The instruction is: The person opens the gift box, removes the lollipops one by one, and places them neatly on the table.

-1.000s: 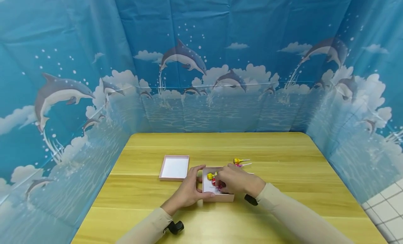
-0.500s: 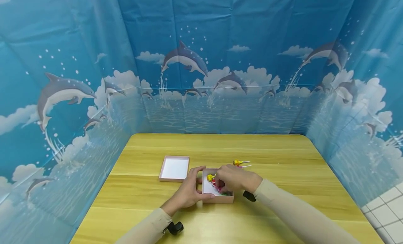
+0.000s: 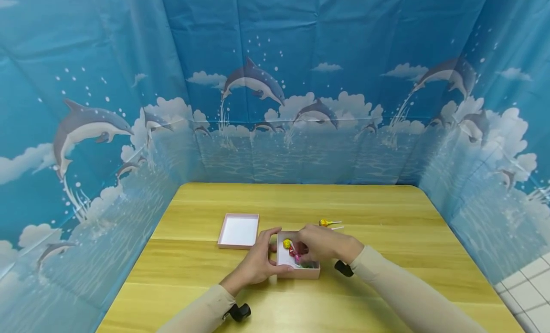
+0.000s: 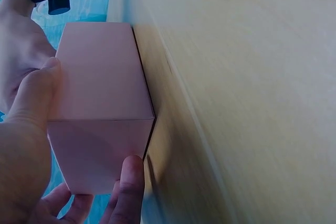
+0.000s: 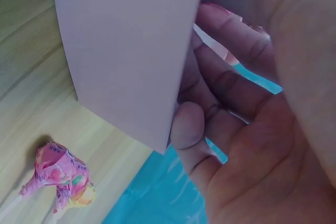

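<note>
Left hand (image 3: 257,264) curled round the near-left corner of the small pink box (image 3: 306,272) on the wooden table (image 3: 386,285), right hand (image 3: 323,244) inside the box with fingers bent over wrapped lollipops (image 3: 291,247), its grip unclear, box lid (image 3: 238,230) just left, two lollipops (image 3: 327,223) behind on the table.

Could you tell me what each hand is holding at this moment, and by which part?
The left hand grips the pink box by its left wall. The right hand reaches into the box among the lollipops; whether it holds one cannot be told.
</note>
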A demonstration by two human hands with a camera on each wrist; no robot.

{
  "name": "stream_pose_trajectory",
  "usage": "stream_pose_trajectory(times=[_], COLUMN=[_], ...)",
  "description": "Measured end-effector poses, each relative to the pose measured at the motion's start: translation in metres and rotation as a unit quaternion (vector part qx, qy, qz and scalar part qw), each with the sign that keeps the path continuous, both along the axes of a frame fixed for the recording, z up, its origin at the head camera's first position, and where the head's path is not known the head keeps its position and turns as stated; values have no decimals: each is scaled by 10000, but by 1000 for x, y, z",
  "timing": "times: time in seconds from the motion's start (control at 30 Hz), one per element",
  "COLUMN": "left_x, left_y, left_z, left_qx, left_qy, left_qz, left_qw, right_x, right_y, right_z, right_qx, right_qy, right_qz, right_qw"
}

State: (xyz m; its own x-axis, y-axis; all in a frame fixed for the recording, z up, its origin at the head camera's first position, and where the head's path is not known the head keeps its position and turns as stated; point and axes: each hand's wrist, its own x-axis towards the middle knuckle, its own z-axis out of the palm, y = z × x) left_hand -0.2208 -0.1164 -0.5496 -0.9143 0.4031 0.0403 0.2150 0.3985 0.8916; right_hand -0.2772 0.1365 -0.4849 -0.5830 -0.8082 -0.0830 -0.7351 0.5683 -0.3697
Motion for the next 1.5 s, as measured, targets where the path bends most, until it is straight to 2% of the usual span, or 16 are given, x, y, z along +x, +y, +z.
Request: stream_pose_trajectory(times=[0.2, 0.43, 0.63, 0.97, 1.5], left_x=[0, 0, 1, 0, 2], left_y=[-1, -2, -1, -2, 1], left_z=[-5, -5, -8, -5, 1], left_qx=[-7, -15, 55, -50, -59], left_qy=[11, -19, 5, 45, 28], left_qz=[-6, 23, 10, 22, 30], left_qw=[10000, 10000, 10000, 10000, 10000], right_x=[-1, -2, -2, -3, 0], right_y=[4, 10, 19, 29, 36], right_z=[0, 2, 2, 3, 6], right_qx=[-212, -757, -1175, -1440, -1468], right_qy=[-16, -152, 30, -75, -264], right_qz=[-118, -67, 37, -105, -475], right_qw=[9997, 9970, 9931, 9895, 9877])
